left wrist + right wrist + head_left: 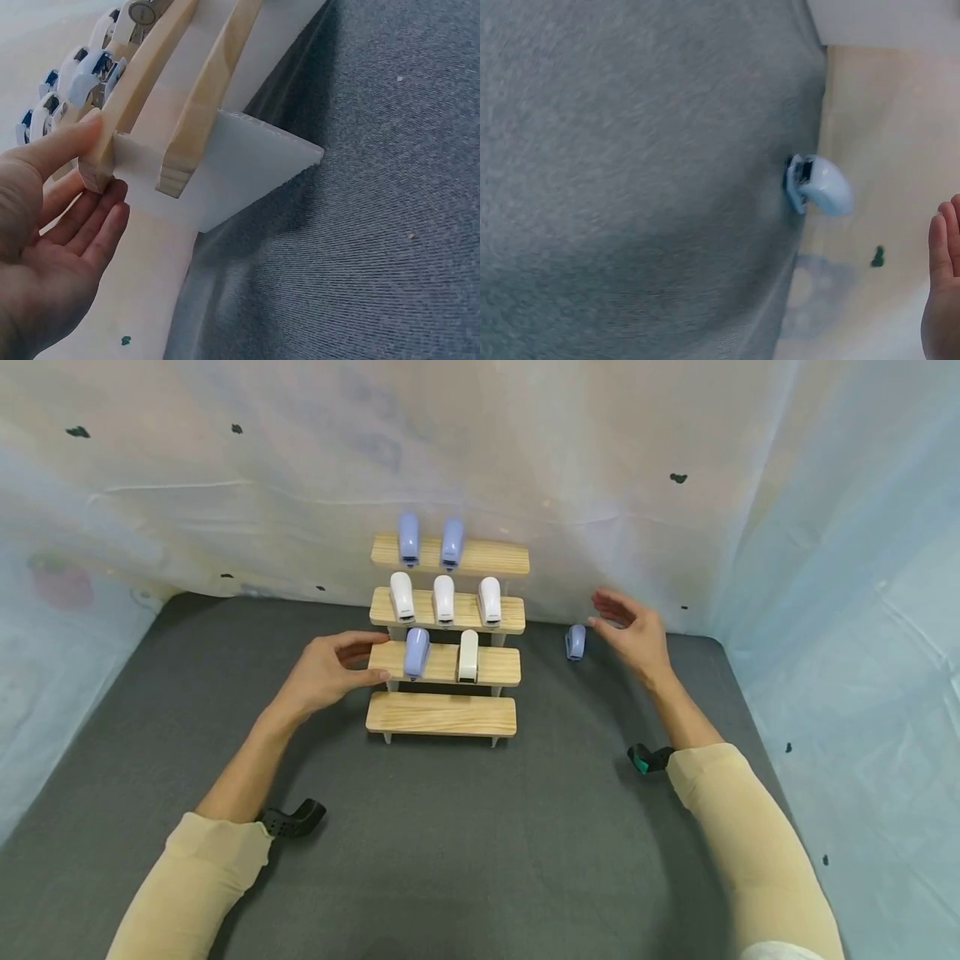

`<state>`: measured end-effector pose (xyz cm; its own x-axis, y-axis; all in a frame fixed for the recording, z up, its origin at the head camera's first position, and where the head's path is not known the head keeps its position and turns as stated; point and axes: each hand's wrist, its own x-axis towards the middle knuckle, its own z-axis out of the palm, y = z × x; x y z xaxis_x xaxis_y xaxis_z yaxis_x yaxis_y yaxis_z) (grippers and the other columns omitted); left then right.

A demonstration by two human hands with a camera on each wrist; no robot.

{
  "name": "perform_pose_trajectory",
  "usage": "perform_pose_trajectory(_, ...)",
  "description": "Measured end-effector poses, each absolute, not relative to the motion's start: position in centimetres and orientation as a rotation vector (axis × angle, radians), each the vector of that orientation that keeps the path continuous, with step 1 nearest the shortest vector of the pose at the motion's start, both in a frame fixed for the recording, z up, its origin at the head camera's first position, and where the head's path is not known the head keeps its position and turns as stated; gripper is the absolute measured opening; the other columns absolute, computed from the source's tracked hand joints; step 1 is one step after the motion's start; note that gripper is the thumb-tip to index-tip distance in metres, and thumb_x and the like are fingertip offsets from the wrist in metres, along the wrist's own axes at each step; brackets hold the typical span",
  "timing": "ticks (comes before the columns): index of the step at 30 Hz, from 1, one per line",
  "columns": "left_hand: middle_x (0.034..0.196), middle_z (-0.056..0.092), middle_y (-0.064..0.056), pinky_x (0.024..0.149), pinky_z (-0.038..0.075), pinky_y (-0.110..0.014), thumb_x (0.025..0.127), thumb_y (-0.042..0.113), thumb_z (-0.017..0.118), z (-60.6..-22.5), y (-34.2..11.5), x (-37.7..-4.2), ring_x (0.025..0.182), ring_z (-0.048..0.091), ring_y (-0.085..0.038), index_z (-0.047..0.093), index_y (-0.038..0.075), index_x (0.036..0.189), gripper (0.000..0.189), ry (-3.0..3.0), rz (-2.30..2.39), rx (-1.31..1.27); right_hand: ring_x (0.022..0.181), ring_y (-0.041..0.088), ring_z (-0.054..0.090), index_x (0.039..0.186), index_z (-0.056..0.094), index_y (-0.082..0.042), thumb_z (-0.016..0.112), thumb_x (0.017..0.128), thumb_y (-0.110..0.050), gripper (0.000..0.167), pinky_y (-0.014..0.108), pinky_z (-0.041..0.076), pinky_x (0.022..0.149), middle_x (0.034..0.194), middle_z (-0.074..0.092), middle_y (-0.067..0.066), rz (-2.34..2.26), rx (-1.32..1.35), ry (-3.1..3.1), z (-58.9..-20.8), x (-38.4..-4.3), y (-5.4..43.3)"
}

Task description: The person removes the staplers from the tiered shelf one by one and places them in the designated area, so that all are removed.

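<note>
Staplers [444, 600], seven, up on the tiered wooden rack [441, 715], one lavender stapler [575, 642] on the dark mat [465, 835] seemingly left to shelve, near a right hand [636, 635] with loosely parted, empty fingers, left hand [328, 668] pinching the rack's second-lowest board [444, 665].

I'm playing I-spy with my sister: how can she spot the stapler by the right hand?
Find the four-step wooden stand on the dark cloth. To its right, near the person's right hand, is a purple-blue stapler. It is the only stapler off the stand.
</note>
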<state>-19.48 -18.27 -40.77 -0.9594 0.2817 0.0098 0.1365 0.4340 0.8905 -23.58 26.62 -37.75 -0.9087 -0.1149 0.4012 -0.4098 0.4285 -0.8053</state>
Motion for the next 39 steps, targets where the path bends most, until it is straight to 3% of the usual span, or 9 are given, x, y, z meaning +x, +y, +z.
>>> perform_pose_trajectory(8,0.140,0.057,-0.007,0.102,0.049,-0.051,0.086,0.028,0.081,-41.0,-18.3,-19.5,0.130,0.052,-0.031,0.061,0.016,0.137,0.056,2.560,1.548,0.380,0.109,0.042,0.062,0.125,0.063,0.010,0.073,0.086,0.006,0.040,0.042,0.053,0.097,0.121,0.065,0.026,1.416,0.585,-2.334,-36.0,-23.0,25.5)
perform_pose_trajectory(15,0.140,0.056,-0.008,0.101,0.050,-0.049,0.086,0.026,0.081,-41.1,-18.3,-19.5,0.130,0.052,-0.030,0.060,0.014,0.138,0.057,2.544,1.563,0.374,0.108,0.042,0.063,0.124,0.064,0.011,0.074,0.085,0.009,0.040,0.047,0.053,0.095,0.121,0.065,0.026,1.417,0.696,-2.278,-34.5,-22.7,23.8)
perform_pose_trajectory(19,0.141,0.056,-0.008,0.102,0.050,-0.047,0.087,0.023,0.081,-41.1,-18.3,-19.5,0.130,0.052,-0.029,0.059,0.013,0.138,0.057,2.525,1.582,0.367,0.110,0.035,0.064,0.125,0.065,0.008,0.075,0.085,0.007,0.041,0.038,0.053,0.098,0.122,0.066,0.022,1.364,0.698,-2.329,-33.4,-22.4,22.5)
perform_pose_trajectory(24,0.141,0.056,-0.008,0.103,0.049,-0.047,0.087,0.021,0.081,-41.1,-18.2,-19.6,0.131,0.051,-0.029,0.059,0.012,0.138,0.057,2.516,1.594,0.369,0.111,0.037,0.064,0.124,0.064,0.011,0.075,0.084,0.007,0.042,0.043,0.052,0.099,0.122,0.065,0.025,1.340,0.778,-2.321,-32.1,-22.3,21.2)
perform_pose_trajectory(39,0.141,0.056,-0.008,0.104,0.048,-0.047,0.087,0.020,0.080,-41.2,-18.2,-19.7,0.130,0.052,-0.029,0.059,0.012,0.138,0.056,2.528,1.594,0.381,0.114,0.035,0.062,0.128,0.061,0.012,0.074,0.086,0.005,0.044,0.039,0.051,0.102,0.124,0.064,0.026,1.388,0.866,-2.346,-29.5,-23.4,17.3)
